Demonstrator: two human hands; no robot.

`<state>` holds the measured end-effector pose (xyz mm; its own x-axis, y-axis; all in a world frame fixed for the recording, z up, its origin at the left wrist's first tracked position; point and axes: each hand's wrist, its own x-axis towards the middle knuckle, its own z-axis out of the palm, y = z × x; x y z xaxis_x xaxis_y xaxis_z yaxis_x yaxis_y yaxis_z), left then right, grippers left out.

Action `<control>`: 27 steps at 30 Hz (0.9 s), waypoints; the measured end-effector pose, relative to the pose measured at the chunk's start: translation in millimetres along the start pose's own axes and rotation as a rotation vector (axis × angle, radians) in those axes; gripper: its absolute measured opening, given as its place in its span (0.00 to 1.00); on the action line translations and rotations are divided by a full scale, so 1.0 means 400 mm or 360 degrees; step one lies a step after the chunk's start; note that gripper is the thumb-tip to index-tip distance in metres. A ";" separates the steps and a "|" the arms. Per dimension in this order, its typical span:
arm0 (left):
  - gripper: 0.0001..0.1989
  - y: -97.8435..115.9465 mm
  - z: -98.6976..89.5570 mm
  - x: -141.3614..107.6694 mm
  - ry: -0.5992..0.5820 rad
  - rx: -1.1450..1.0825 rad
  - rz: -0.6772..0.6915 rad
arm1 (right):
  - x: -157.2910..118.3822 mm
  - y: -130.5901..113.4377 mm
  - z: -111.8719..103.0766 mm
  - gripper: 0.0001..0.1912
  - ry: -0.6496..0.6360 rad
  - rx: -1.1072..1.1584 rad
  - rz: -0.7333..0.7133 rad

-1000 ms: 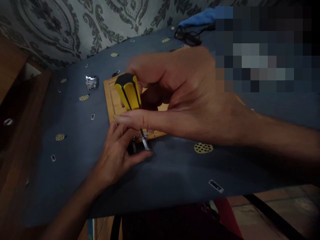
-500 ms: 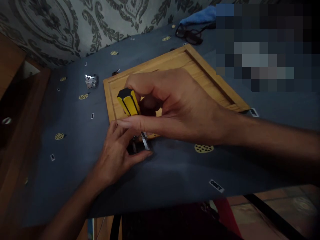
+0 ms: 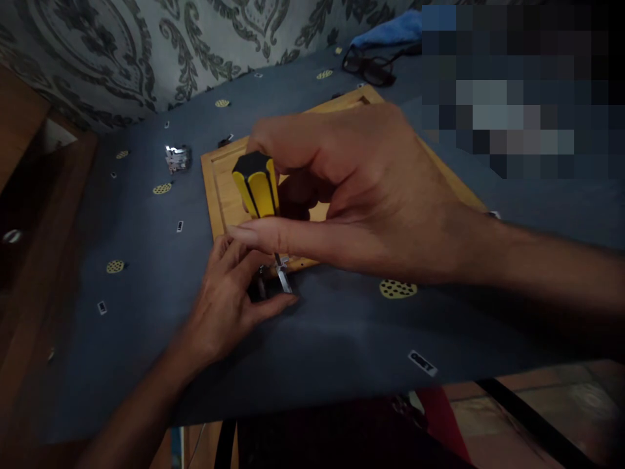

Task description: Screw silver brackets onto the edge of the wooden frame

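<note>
My right hand (image 3: 351,189) is closed around the yellow and black handle of a screwdriver (image 3: 258,185), which stands nearly upright. Its shaft shows below my thumb and meets a shiny metal hinge (image 3: 282,273) at the near edge of a framed wooden panel (image 3: 222,195). My left hand (image 3: 229,293) grips that hinge from the left, thumb at its near end and fingers over the panel's edge. The screwdriver's tip and any screw are too small to make out. My right hand covers much of the panel.
More metal hinges (image 3: 178,158) lie on the blue patterned cloth (image 3: 141,312) at the left. Glasses (image 3: 371,68) and a blue cloth (image 3: 390,31) are at the back. Wooden furniture (image 3: 43,215) borders the left side, and a patterned curtain (image 3: 205,39) hangs behind.
My right hand has risen slightly and turned with the screwdriver, whose handle top shifted up and to the right. My left hand and the hinge stay in place.
</note>
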<state>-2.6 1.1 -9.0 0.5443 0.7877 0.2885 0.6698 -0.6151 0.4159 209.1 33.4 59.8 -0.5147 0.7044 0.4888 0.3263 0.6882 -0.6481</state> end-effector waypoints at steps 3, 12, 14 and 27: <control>0.18 -0.002 0.001 -0.002 0.0008 0.0013 0.0005 | 0.003 0.000 -0.005 0.12 -0.0042 -0.0039 -0.0017; 0.20 -0.003 0.002 -0.004 0.0012 0.0026 0.0000 | 0.003 0.004 0.014 0.17 -0.0071 -0.0007 0.0033; 0.19 -0.004 0.002 -0.004 0.0020 0.0014 0.0009 | 0.002 0.007 0.015 0.17 -0.0090 -0.0005 0.0033; 0.18 -0.009 0.008 -0.002 0.0018 -0.0012 -0.0081 | 0.006 -0.007 0.003 0.20 -0.0282 0.0419 0.0147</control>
<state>-3.7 2.5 -13.5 0.5039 0.8183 0.2765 0.6926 -0.5741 0.4368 205.9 33.0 62.0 -0.6299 0.7047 0.3266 0.1740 0.5378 -0.8249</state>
